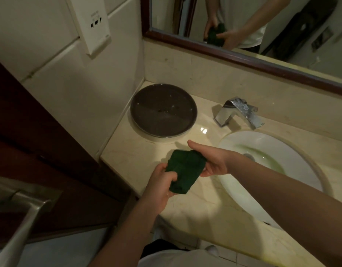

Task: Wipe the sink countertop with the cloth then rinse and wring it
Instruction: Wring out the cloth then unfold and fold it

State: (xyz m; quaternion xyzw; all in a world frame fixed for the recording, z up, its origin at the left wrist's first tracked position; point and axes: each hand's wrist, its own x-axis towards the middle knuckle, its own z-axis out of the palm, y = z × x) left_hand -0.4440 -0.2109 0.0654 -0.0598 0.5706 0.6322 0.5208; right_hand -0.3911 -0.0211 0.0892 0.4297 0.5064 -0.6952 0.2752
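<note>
A folded dark green cloth (185, 168) hangs just above the beige marble countertop (139, 151), left of the white oval sink (293, 151). My left hand (162, 185) grips its near lower edge between thumb and fingers. At the far right end my right hand (212, 160) holds the cloth, thumb stretched out over the counter. Greenish water lies around the sink drain (250, 156). The chrome faucet (238, 113) stands behind the sink, with no water running.
A round dark tray (163, 109) sits in the back left corner of the counter. A wood-framed mirror (243, 60) above the backsplash reflects my hands. A wall socket plate (92, 24) is at the upper left, and a wooden door with a metal handle (25, 214) stands at the left.
</note>
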